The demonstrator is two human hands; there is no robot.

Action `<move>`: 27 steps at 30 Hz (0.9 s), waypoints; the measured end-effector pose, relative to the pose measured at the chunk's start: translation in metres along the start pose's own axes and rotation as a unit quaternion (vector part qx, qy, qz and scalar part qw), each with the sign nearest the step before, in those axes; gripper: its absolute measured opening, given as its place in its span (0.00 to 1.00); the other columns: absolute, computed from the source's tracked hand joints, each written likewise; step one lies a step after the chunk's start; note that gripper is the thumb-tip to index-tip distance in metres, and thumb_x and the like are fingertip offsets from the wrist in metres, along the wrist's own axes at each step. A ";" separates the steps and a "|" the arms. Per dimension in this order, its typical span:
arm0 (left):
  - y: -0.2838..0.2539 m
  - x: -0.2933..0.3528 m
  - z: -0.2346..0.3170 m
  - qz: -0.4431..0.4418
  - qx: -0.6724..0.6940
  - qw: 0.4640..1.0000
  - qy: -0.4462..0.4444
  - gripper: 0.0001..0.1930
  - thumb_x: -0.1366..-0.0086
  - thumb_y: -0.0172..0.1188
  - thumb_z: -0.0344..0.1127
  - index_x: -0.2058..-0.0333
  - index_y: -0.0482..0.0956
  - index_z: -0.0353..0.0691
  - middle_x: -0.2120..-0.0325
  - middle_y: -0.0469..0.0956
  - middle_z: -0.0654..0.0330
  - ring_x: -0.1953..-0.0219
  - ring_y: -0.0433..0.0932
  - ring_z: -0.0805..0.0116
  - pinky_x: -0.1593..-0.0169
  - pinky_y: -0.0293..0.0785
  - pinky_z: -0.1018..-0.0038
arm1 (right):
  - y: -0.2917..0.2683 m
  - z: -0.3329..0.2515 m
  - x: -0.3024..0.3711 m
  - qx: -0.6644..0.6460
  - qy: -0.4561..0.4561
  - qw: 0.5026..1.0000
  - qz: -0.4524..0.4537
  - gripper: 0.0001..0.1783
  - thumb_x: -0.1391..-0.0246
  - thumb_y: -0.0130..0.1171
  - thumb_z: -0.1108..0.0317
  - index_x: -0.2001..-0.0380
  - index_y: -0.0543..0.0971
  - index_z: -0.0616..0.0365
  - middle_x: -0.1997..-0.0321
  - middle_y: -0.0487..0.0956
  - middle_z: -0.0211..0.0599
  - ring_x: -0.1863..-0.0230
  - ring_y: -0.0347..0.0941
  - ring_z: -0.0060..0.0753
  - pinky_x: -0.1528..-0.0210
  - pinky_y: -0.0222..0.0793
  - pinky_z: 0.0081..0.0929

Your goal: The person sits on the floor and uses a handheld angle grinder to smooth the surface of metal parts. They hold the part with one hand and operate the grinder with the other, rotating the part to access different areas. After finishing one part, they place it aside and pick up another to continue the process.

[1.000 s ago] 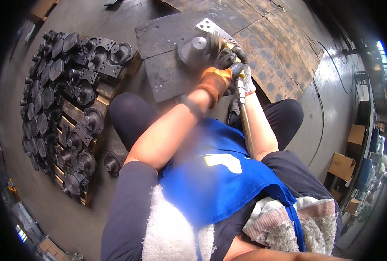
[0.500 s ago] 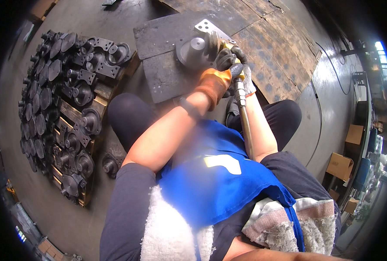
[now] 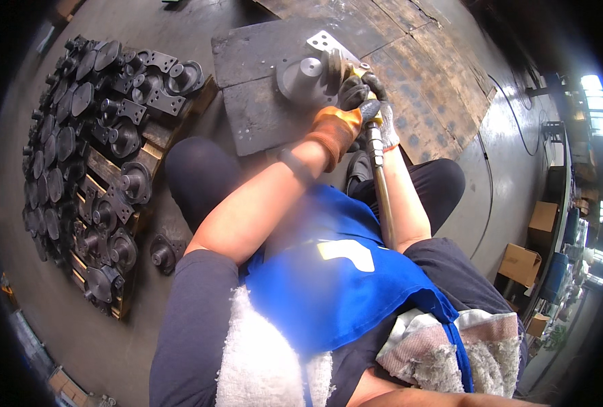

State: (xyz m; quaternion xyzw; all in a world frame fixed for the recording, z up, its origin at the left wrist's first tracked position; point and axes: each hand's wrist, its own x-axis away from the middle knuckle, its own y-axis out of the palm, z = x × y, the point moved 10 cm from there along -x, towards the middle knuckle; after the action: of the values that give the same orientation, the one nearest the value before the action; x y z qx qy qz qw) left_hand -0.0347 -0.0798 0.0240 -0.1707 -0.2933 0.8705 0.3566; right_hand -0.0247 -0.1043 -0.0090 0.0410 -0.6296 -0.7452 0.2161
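Beyond the bent knees (image 3: 203,180), at far centre of the head view, can see left hand (image 3: 338,125) and right hand (image 3: 387,124), both gloved, brought close together on one yellow tool (image 3: 360,72). Holding it with both: on the left, a narrow grip, with the thumb (image 3: 369,108) laid over the near part of the tool; on the right, a closed grip too, from the right side. Cannot tell how every fingertip is placed, because of overlap and some blur at the far end.

Just left of the tool, on a dark board (image 3: 247,122), can find a round metal part (image 3: 289,78) with raised centre; farther, a pale plate (image 3: 325,42) with holes. Cannot tell if joined together, or if touched by the tool.

To judge from this pose, seems to be in the middle of tool work close beside the round part and the plate. Would call next, probably, for keeping the tool steady with two hands and guiding it only a little.

For the pose, note left forearm (image 3: 257,203) slanting from near left toward far right, and right forearm (image 3: 408,203) reaching almost straight away, with a metal fitting (image 3: 374,144) and a hose (image 3: 384,200) beside it.

To the left, can see also a wooden pallet (image 3: 152,150) with many dark metal parts (image 3: 81,98).
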 end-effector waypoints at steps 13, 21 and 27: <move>0.013 0.015 -0.012 0.039 0.108 0.990 -0.082 0.35 0.49 0.63 0.66 0.59 0.79 0.37 0.61 0.81 0.51 0.59 0.79 0.61 0.54 0.72 0.73 | 0.031 0.029 0.026 -0.066 0.058 0.987 -0.132 0.18 0.45 0.58 0.69 0.54 0.70 0.67 0.64 0.70 0.37 0.66 0.69 0.23 0.60 0.73 0.18; -0.009 0.061 0.116 0.077 0.289 0.943 0.149 0.19 0.37 0.61 0.47 0.58 0.79 0.36 0.67 0.80 0.63 0.66 0.77 0.75 0.62 0.71 0.79 | 0.054 -0.006 0.109 0.182 -0.077 0.980 -0.029 0.20 0.43 0.56 0.61 0.54 0.72 0.67 0.62 0.77 0.41 0.71 0.74 0.26 0.67 0.75 0.23; 0.059 0.104 0.039 -0.121 0.393 0.864 -0.290 0.21 0.34 0.57 0.49 0.53 0.76 0.36 0.63 0.81 0.59 0.65 0.79 0.72 0.65 0.74 0.79 | 0.040 -0.026 0.176 0.523 -0.234 0.808 0.136 0.13 0.46 0.60 0.61 0.66 0.79 0.61 0.71 0.78 0.32 0.73 0.74 0.23 0.69 0.74 0.21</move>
State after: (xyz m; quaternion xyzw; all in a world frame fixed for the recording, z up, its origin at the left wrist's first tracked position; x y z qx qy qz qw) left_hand -0.1572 -0.0537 0.0077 0.2805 -0.0355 0.8740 0.3951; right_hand -0.1642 -0.1985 0.0607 -0.1140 -0.9547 -0.2534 0.1068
